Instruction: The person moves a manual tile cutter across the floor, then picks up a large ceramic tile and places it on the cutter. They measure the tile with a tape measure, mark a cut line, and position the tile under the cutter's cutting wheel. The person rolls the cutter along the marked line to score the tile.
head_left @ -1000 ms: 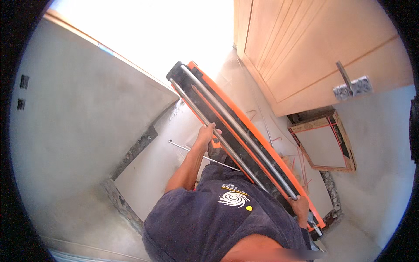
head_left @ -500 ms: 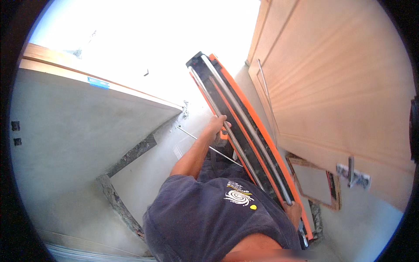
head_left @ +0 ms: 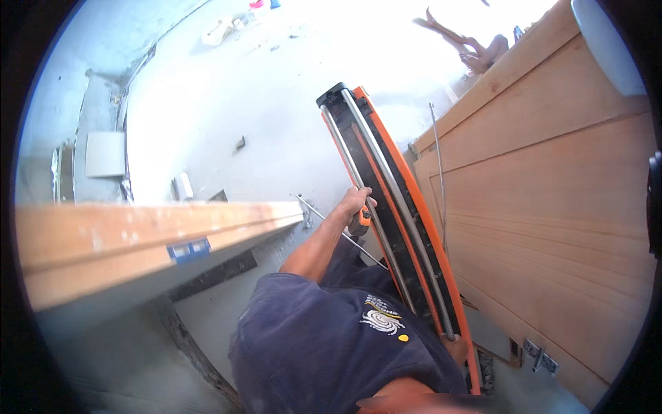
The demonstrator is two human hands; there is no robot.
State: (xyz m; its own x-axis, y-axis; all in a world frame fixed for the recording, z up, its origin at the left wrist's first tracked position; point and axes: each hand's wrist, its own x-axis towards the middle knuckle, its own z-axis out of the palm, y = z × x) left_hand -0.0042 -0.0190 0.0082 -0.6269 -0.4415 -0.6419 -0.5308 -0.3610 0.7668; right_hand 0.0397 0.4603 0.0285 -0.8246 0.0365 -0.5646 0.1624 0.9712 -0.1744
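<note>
A long manual tile cutter [head_left: 386, 186], black with orange edges and two bright steel rails, slants across my front from far to near right. My left hand [head_left: 356, 200] is closed round its left rail near the middle. Just below that hand sits a black-and-orange piece [head_left: 360, 219]; whether it belongs to the cutter I cannot tell. Near the lower end, my right hand [head_left: 455, 348] grips the cutter by the right rail, partly hidden by the cutter and my dark shirt [head_left: 345, 331].
A wooden door [head_left: 531, 207] with a metal latch [head_left: 541, 357] stands close on the right. On the left runs a wooden door frame [head_left: 103, 238] bearing a blue piece [head_left: 189, 250]. A thin metal rod [head_left: 439, 172] is beside the door. A pale tile [head_left: 105, 154] lies far left.
The view has moved forward into the doorway; more of the bright room beyond shows. The tile cutter has come along in both hands, now slightly farther right in view at its top.
</note>
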